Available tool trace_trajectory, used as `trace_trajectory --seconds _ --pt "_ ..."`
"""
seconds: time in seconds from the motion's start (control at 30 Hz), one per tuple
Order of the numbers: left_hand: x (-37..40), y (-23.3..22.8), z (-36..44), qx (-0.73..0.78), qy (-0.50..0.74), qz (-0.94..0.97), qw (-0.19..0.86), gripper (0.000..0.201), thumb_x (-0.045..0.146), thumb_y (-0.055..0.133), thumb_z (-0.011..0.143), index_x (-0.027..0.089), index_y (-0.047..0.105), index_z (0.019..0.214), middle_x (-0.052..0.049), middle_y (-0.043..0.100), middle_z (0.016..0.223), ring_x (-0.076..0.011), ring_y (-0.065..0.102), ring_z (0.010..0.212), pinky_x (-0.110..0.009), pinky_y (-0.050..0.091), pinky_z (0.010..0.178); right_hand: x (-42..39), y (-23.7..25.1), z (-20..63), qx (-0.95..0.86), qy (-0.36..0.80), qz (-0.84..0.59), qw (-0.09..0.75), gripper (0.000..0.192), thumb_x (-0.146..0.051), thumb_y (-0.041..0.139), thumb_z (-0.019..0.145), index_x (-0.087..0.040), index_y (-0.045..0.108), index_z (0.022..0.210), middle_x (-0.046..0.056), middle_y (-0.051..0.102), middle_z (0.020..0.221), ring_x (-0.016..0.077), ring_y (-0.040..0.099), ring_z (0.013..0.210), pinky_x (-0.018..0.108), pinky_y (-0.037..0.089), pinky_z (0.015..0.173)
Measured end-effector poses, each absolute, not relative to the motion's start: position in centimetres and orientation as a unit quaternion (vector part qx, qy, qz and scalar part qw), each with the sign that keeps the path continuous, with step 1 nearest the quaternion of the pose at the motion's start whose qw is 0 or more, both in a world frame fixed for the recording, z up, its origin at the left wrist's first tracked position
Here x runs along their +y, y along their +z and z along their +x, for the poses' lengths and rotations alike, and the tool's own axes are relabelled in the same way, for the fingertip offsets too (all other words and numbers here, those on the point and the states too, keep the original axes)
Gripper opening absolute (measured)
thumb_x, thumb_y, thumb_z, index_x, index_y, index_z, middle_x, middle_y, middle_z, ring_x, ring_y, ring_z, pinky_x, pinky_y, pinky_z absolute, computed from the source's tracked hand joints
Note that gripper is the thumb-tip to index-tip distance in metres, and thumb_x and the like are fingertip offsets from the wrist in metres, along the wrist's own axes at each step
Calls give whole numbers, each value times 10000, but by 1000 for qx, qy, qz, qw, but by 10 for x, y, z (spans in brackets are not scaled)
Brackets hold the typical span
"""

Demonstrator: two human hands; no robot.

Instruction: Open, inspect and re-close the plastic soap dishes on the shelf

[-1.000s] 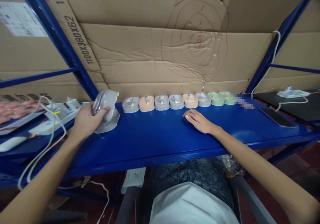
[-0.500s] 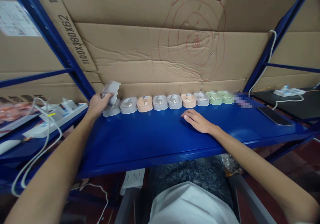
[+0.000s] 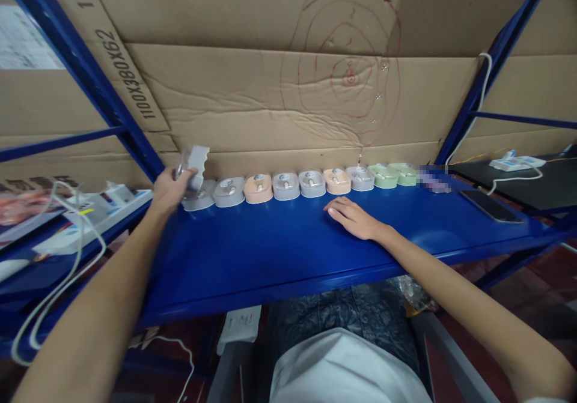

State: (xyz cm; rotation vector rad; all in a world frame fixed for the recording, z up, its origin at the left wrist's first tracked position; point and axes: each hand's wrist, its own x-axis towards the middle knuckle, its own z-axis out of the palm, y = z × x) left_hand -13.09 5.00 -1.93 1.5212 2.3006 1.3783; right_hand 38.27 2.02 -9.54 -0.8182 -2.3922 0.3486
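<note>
Cases (image 3: 286, 185) stood in a row along the back of the table (image 3: 252, 253), with cardboard (image 3: 252, 103) behind. The left hand (image 3: 171, 188) was at the row's left end, a held case (image 3: 197, 164) close by the leftmost one. The right hand (image 3: 354, 218) lay before the row, right of its middle. Farther right lay a phone (image 3: 490, 205).

Along the back edge of the blue tabletop (image 3: 252, 253) runs a row of small boxes (image 3: 286, 187) (grey, orange and, farthest right, green); a dark phone (image 3: 491, 206) lies near the right edge.
</note>
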Motion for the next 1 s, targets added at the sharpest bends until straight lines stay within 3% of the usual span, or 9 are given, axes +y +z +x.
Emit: trace_trajectory --seconds 0.2,0.4,0.53,0.63,0.8,1.0 --pt "26 -3 -138 741 474 475 20 667 540 621 972 56 644 1432 -19 729 1183 -156 596 950 -222 488 831 18 -92 382 -898 125 -309 287 594 -627 308 1148 -259 767 1227 106 746 1276 308 652 1269 563 492 1184" --pt "-37 2 -129 748 307 587 -41 919 653 642 841 103 547 1570 -153 639 1520 -332 635 1290 -465 487 1147 15 -91 381 -900 112 -313 281 541 -605 377 1141 -238 745 1296 125 748 1301 324 654 1284 591 491 1186" --pt "-62 -9 -82 619 211 755 -46 956 646 711 739 174 555 1556 -139 584 1580 -389 578 1416 -514 413 1253 14 -92 382 -893 111 -329 287 547 -648 529 1083 -236 691 1405 144 720 1397 357 632 1361 628 489 1193" --pt "-60 -19 -26 532 180 827 17 927 557 821 714 260 559 1551 -113 582 1582 -407 551 1462 -531 416 1259 13 -92 382 -881 144 -331 305 627 -661 638 1026 -235 626 1485 165 689 1461 360 665 1337 628 533 1156" --pt "-32 -33 60 380 180 901 104 972 434 894 679 308 541 1576 -124 609 1522 -419 583 1427 -565 471 1212 15 -93 385 -863 215 -300 344 864 -645 821 891 -266 497 1597 174 665 1504 352 702 1294 620 573 1120" --pt "-6 -47 102 324 206 913 140 989 397 924 657 278 551 1565 -141 630 1462 -429 604 1378 -602 488 1179 15 -94 386 -848 241 -274 385 953 -597 934 764 -264 533 1561 166 661 1528 371 670 1371 597 537 1174"
